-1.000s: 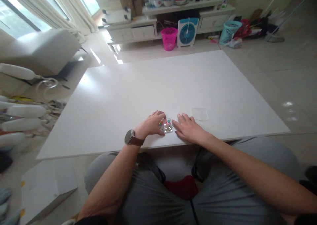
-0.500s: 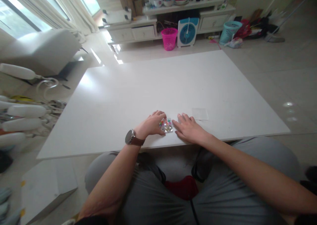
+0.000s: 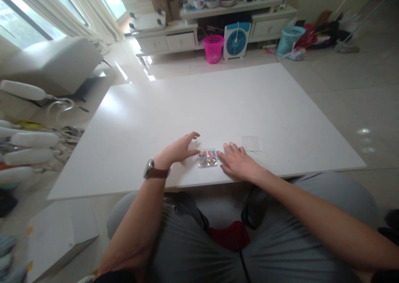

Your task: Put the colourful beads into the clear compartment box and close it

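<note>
A small clear plastic box (image 3: 207, 158) with coloured bits and metal rings inside lies near the front edge of the white table (image 3: 199, 104). My left hand (image 3: 177, 150), a watch on its wrist, hovers just left of the box with fingers stretched out; a fingertip reaches the box's left edge. My right hand (image 3: 238, 162) lies flat on the table, fingers spread, its fingertips touching the box's right side. A flat clear square lid (image 3: 251, 143) rests on the table just beyond my right hand.
A white sofa (image 3: 52, 62) stands at the left. Along the far wall is a low cabinet (image 3: 215, 25) with a pink basket (image 3: 213, 48), a blue fan (image 3: 236, 40) and a teal basket (image 3: 288, 40) before it. White cardboard (image 3: 56, 233) lies by my left knee.
My left hand has lifted off the box and drawn back to the left, its fingers opening. The box now shows in full. My right hand has not moved.
</note>
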The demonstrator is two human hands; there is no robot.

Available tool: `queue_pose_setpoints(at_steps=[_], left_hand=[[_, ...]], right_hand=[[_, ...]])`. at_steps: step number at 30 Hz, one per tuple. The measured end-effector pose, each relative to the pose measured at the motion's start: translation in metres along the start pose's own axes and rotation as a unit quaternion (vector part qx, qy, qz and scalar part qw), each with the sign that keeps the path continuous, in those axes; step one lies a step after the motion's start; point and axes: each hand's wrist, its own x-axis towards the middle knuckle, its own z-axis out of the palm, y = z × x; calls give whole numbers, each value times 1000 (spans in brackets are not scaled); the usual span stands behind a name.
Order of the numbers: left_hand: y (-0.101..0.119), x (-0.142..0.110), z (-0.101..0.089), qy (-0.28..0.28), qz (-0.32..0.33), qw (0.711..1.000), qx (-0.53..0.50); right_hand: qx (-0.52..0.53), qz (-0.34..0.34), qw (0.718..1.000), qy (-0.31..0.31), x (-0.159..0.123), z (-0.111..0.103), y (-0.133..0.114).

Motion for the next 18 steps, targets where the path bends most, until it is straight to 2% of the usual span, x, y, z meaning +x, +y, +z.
queue_pose_setpoints(at_steps=[2, 3, 7, 12, 18], left_hand=[[-14, -4, -11, 26, -53, 997, 44], [-20, -6, -15, 20, -80, 995, 61], [-33, -9, -16, -57, -157, 983, 81], [-30, -5, -6, -83, -194, 972, 106], [-22, 0, -4, -105, -211, 965, 110]], right_hand=[[-2, -1, 1000, -1, 0, 1, 1], [-3, -1, 1000, -2, 0, 1, 1], [-6, 1, 1000, -3, 0, 2, 1], [-10, 1, 1000, -3, 0, 2, 1], [-9, 0, 1000, -4, 0, 2, 1]])
